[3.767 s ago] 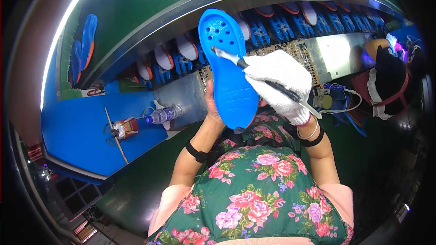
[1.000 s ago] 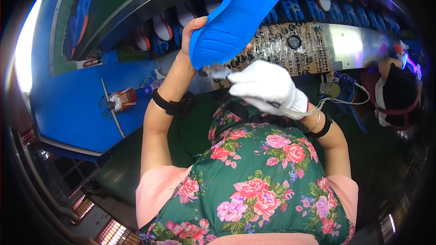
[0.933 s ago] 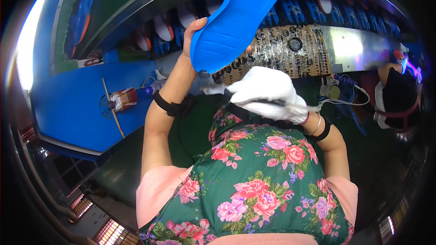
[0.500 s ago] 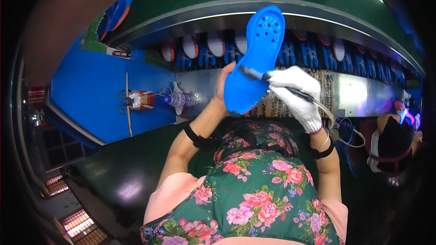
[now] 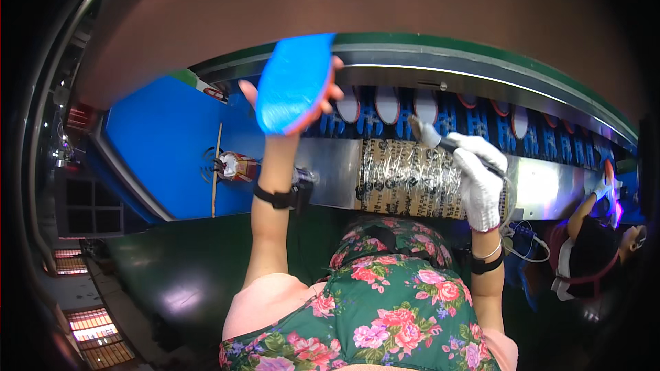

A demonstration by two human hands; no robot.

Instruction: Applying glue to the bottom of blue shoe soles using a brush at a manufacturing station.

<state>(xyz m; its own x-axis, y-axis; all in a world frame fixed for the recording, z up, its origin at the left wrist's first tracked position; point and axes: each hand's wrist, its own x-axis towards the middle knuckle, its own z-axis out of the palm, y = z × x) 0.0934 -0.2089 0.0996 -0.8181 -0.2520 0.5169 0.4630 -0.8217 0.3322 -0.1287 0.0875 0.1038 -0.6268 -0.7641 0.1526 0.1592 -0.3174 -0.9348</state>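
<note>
A blue shoe sole (image 5: 292, 89) with a glossy face is held up by my bare left hand (image 5: 333, 91), the fingers round its right edge. Reddish color shows along its lower right edge, and its far end goes out of sight behind a brown shape. My right hand (image 5: 481, 175), in a white knit glove, is closed round the dark handle of a brush (image 5: 427, 132). The brush's bristles point up and left, apart from the sole. A pale tube runs down from beside the glove.
A row of shoe parts on blue holders (image 5: 387, 108) lines the rack ahead. Taped brown cardboard (image 5: 409, 178) covers part of the metal ledge (image 5: 337, 165). At left is a blue tabletop (image 5: 158, 151) with a red-and-white packet (image 5: 239, 166). Another person (image 5: 595, 254) works at far right.
My left hand has carried the sole left and away from the brush. My right hand has moved slightly right and down with the brush. The view has shifted too.
</note>
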